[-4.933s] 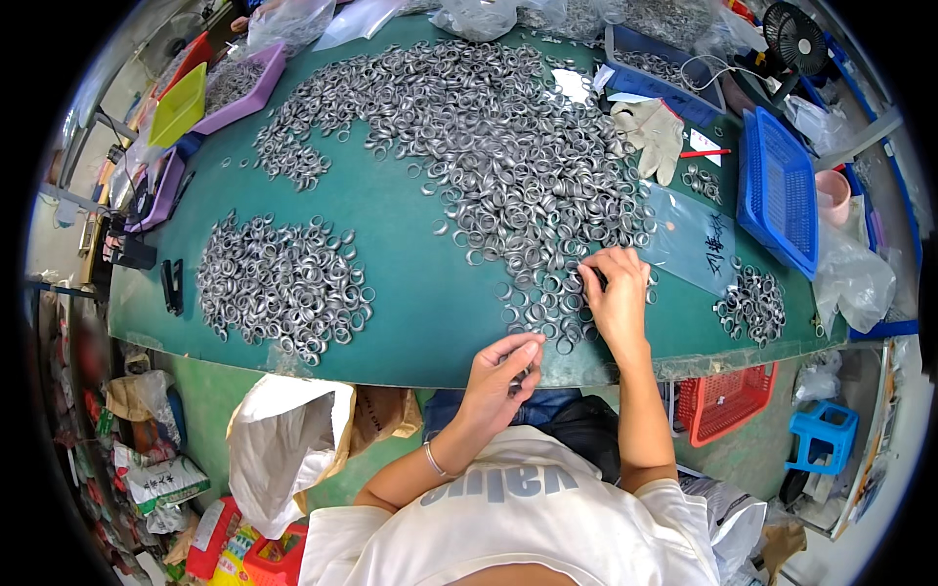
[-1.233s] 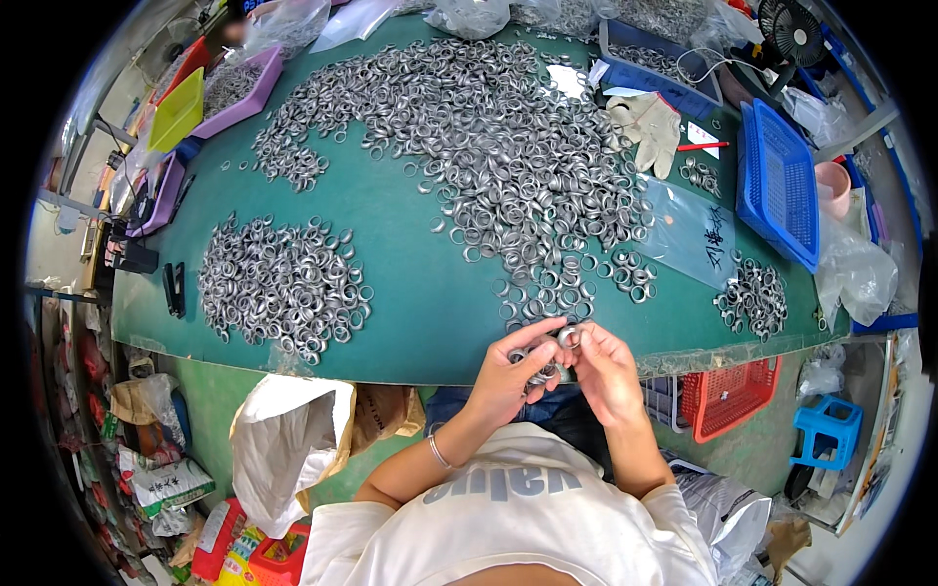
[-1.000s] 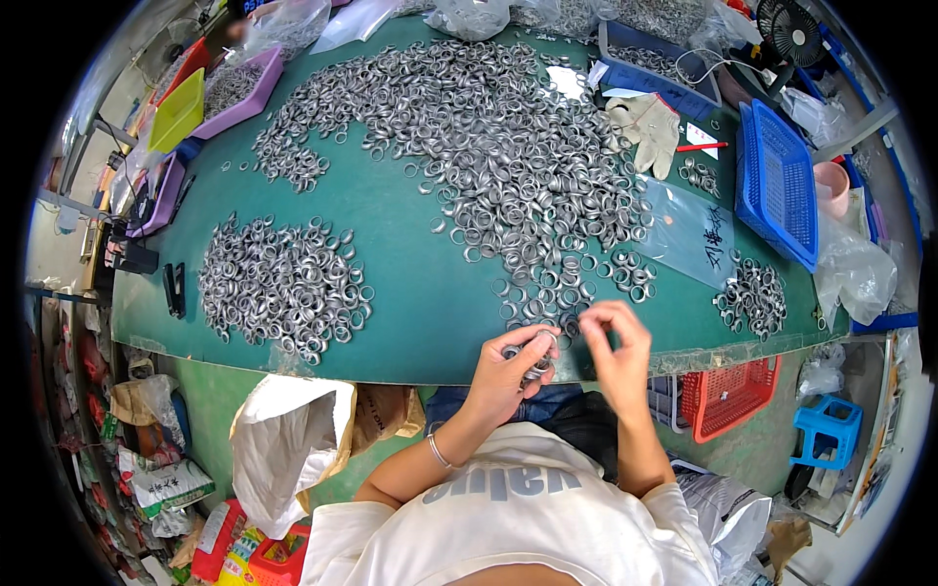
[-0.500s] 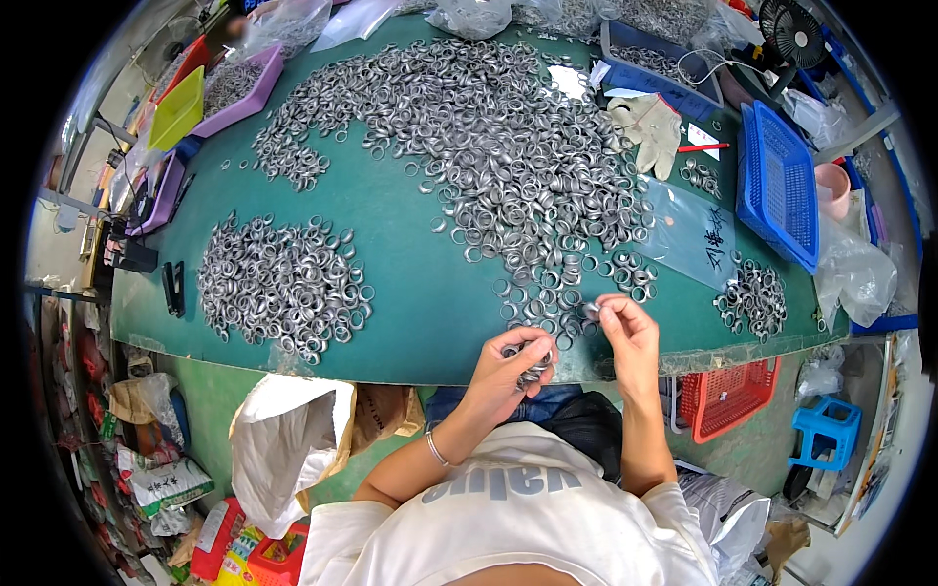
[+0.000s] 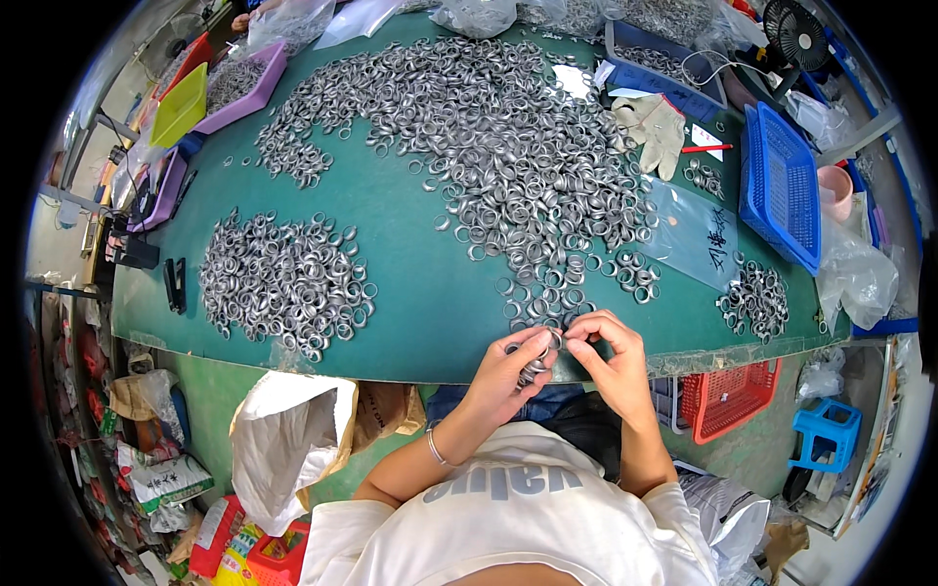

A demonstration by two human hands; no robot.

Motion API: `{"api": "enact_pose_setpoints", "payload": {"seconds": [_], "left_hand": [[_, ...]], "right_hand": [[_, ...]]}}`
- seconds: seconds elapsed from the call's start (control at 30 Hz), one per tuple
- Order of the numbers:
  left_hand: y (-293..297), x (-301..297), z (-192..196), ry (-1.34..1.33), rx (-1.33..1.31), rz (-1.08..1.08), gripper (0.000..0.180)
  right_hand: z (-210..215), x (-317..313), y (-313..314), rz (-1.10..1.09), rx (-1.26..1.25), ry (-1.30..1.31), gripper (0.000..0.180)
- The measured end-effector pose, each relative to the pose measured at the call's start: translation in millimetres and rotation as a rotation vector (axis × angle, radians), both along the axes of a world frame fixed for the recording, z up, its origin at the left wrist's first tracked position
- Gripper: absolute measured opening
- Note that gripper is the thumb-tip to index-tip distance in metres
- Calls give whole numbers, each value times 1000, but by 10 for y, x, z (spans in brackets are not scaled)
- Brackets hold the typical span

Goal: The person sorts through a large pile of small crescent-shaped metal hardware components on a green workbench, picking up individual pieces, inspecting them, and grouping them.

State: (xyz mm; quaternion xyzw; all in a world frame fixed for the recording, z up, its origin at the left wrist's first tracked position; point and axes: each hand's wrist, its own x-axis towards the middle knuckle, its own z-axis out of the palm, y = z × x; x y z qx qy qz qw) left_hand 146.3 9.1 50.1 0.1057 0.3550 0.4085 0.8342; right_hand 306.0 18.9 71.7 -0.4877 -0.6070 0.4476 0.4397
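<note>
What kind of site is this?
Likely a small workshop for sorting or checking metal parts: rings heaped on a green table, blue basket beside them, rings in the left hand.

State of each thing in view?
left hand, curled around several rings
right hand, at one ring; grip unclear
large ring pile, spread loose
left ring pile, heaped
glove, unworn, lying flat
red pen, lying flat
paper sack, open
purple tray, loaded
black fan, upright; spinning unclear

Workshop: green worktable (image 5: 410,293) heaped with metal rings (image 5: 528,166), purple parts bin (image 5: 251,102), blue basket (image 5: 767,220).
</note>
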Motion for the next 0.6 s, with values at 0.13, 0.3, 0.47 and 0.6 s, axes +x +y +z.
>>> {"api": "enact_pose_setpoints", "payload": {"seconds": [0.13, 0.3, 0.47, 0.6], "left_hand": [[-9, -6, 6, -30, -8, -17, 20], [-17, -8, 2, 1, -21, 16, 21], [-15, -20, 29, -33, -52, 15, 22], [-35, -74, 45, -41, -38, 7, 23]], "right_hand": [[-31, -30, -9, 21, -32, -11, 6], [-115, -52, -36, -7, -98, -22, 8], [-188, -69, -51, -24, -214, 103, 8], [-40, -18, 33, -15, -120, 71, 9]]}}
